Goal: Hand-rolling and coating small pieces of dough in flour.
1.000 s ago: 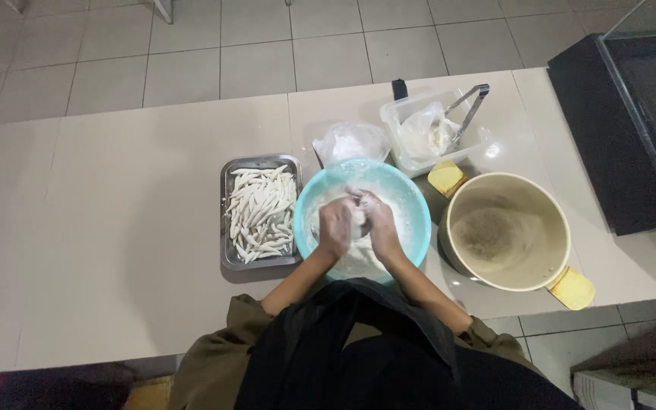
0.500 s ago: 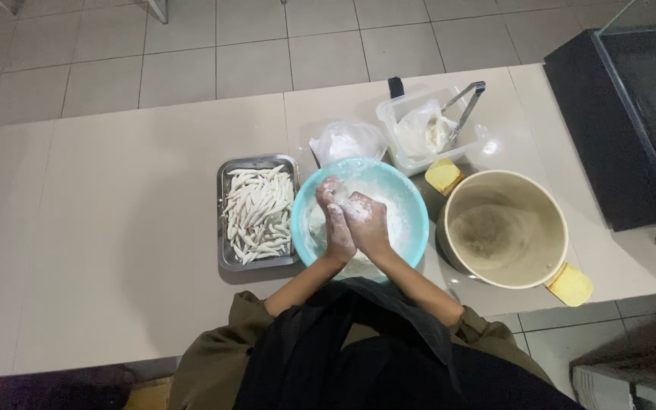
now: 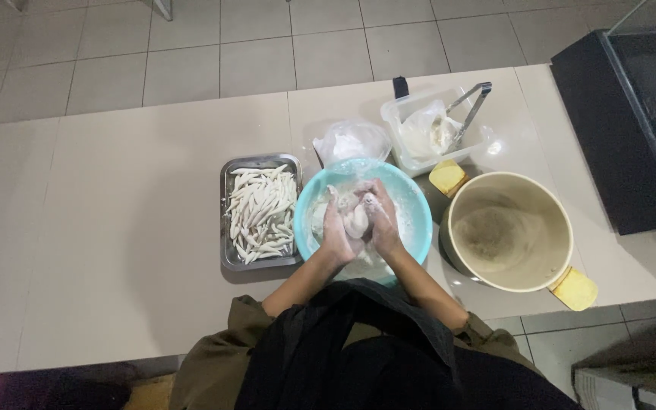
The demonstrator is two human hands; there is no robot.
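Bowl (image 3: 411,199): light turquoise, white flour inside. Dough (image 3: 357,221): white. Hands (image 3: 341,234) (image 3: 383,224): dusted white. Tray (image 3: 225,220): silver metal; strips (image 3: 261,214) off-white. Pot (image 3: 509,231): cream, yellow handles. Box (image 3: 398,125): clear, white contents. Tongs (image 3: 471,110): metallic. Counter (image 3: 115,228): beige. Apron (image 3: 358,349): black; sleeves olive.

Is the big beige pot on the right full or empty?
Nearly empty: the beige pot has no lid, and its bare bottom shows only a thin powdery layer.

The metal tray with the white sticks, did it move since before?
No. The metal tray sits just left of the blue bowl, exactly as before.
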